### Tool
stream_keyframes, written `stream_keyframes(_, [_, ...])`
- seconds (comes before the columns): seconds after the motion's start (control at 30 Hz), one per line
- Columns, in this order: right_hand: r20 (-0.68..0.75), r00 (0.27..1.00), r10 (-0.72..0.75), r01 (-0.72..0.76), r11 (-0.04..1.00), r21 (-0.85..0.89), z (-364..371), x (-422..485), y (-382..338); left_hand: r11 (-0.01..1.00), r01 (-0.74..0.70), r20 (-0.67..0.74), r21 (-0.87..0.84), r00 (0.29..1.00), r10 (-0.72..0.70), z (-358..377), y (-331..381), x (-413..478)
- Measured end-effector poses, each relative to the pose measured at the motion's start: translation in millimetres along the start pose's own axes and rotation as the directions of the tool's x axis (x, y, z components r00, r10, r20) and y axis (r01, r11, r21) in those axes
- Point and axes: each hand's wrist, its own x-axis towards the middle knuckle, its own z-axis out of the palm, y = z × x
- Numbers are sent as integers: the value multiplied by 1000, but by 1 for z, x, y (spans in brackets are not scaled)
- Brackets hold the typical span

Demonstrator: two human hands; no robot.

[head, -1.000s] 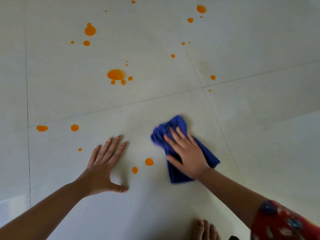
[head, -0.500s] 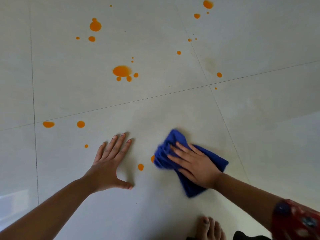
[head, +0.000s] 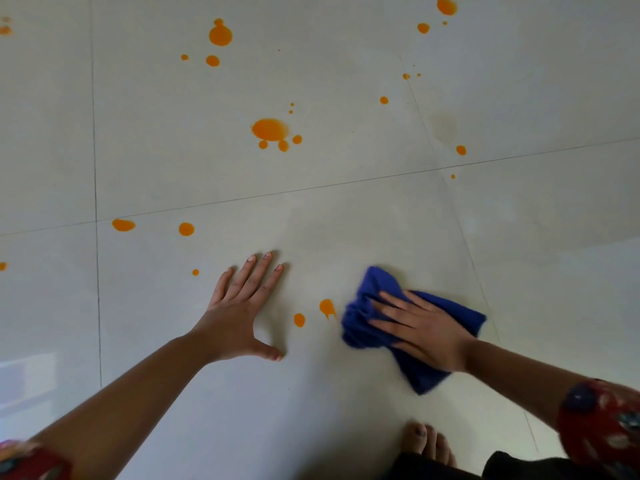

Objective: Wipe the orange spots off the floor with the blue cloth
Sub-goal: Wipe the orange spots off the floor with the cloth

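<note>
- The right hand (head: 422,330) lies flat on the blue cloth (head: 367,289), fingers straight and slightly spread and pointing left, palm pressing the fabric down; nothing is curled round it.
- The blue cloth is bunched into folds under the hand, on the pale tiled floor (head: 346,220) in the lower right of the view. One crumpled end sticks out beyond the fingertips and another below the heel of the hand.
- The left hand (head: 239,313) is spread open and planted palm-down on the floor, fingers straight, thumb splayed to the right. It holds nothing.
- Between the two hands sit two orange spots: the nearer spot (head: 327,307), just left of the cloth, and a smaller spot (head: 299,320) beside it. The cloth's left edge is blurred, so I cannot tell whether it touches the nearer spot.
- More orange marks lie farther off: a large splash (head: 269,129) ringed by small drops, a blob (head: 220,35) near the top, two spots (head: 186,229) left of the left hand along a tile joint, and scattered dots (head: 461,150) to the upper right.
- A bare foot (head: 427,441) shows at the bottom edge, and a red patterned sleeve (head: 602,420) covers the right upper arm.
</note>
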Motion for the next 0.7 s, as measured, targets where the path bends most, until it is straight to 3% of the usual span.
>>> stream_keyframes(0.03, [-1, 1000, -13, 13, 1000, -14, -2, -17, 12, 1000, -2, -5, 3, 1000, 2, 1, 0, 1])
stream_keyframes(0.1, [0, 983, 183, -183, 983, 6, -8, -23, 35, 1000, 0, -25, 3, 1000, 0, 4, -1, 0])
stream_keyframes(0.17, [-30, 877, 480, -475, 875, 93, -14, 6, 38, 1000, -4, -31, -3, 1000, 4, 4, -2, -1])
stream_keyframes(0.23, [-65, 809, 584, -570, 806, 158, -17, 51, 19, 1000, -2, -32, 0, 999, 2, 4, -2, -1])
stream_keyframes(0.3, [-101, 859, 502, -484, 860, 162, -14, 82, -12, 1000, -7, -32, -5, 999, 7, 3, -2, -1])
stream_keyframes(0.4, [-36, 991, 131, -129, 991, 44, -2, 54, -50, 1000, -6, -22, -1, 1000, 6, 3, -2, -1])
stream_keyframes(0.47, [27, 993, -118, 117, 993, 33, -3, 20, -39, 1000, -8, -15, 0, 1000, 8, 4, -3, -1])
stream_keyframes(0.53, [39, 988, -146, 145, 989, 16, -4, 0, -10, 1000, -12, -18, 4, 1000, 12, 4, -3, -1])
stream_keyframes(0.6, [29, 997, 75, -77, 996, 48, -8, -3, 16, 1000, -18, -20, -1, 1000, 18, 5, -3, 0])
stream_keyframes(0.7, [-71, 889, 453, -438, 885, 159, -16, 33, 14, 1000, -18, -23, 4, 1000, 18, 6, -3, 0])
